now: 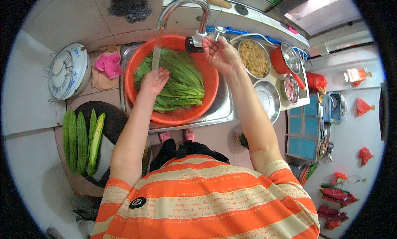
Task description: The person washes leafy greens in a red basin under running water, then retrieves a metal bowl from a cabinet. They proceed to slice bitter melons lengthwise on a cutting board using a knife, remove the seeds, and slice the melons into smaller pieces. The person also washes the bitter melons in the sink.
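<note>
An orange plastic basin (214, 93) sits in the steel sink (229, 107), holding long leafy green lettuce (183, 80). Water (157, 57) runs from the curved chrome faucet (189, 0) at the basin's left side. My left hand (156, 80) is palm up at the stream, over the leaves, fingers apart and holding nothing. Near the faucet's metal handle (220, 30), above the basin's right rim, my right hand (220, 54) is raised with loosely curled fingers and nothing in it. Whether it touches the handle cannot be told.
Several bitter melons (82, 143) lie on a dark round board (114, 112) at left. Pink cloth (108, 65) and stacked enamelware (69, 70) stand behind. On the right counter are a bowl of brown food pieces (255, 59), an empty steel bowl (266, 98), a bowl of meat (291, 88) and a red pot (280, 57).
</note>
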Tool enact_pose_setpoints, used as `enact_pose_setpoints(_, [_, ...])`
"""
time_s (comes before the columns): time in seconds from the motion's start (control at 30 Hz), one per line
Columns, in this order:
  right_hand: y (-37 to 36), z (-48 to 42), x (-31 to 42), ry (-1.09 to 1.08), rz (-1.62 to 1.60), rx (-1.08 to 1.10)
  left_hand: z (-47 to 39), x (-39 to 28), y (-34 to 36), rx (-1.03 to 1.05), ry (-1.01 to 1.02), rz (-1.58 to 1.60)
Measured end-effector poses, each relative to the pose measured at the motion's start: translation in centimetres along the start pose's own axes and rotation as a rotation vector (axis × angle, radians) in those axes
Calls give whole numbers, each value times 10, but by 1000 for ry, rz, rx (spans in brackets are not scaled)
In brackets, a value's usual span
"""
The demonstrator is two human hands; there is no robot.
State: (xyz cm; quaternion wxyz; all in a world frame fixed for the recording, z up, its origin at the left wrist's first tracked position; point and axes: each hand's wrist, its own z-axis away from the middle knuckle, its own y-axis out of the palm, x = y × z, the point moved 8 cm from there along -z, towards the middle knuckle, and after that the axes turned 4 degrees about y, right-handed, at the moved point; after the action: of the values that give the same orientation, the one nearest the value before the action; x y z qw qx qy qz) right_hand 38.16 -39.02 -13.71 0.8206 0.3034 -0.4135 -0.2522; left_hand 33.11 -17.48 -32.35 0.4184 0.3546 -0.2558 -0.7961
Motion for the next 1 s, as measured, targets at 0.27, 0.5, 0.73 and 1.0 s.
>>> enact_pose_setpoints(0.27, [-3,-2,-1,46,-12,65,-22,-7,-33,-57,60,1])
enact_pose_setpoints(0.5, [-2,-1,-1,72,20,22,-8,-9,-30,-176,118,-115])
enact_pose_setpoints(0.73, [-15,4,7,167,-18,87,-1,-10,-26,-220,158,-153])
enact_pose_setpoints(1.0, [-20,12,25,221,-32,114,5,-12,-19,-282,144,-141])
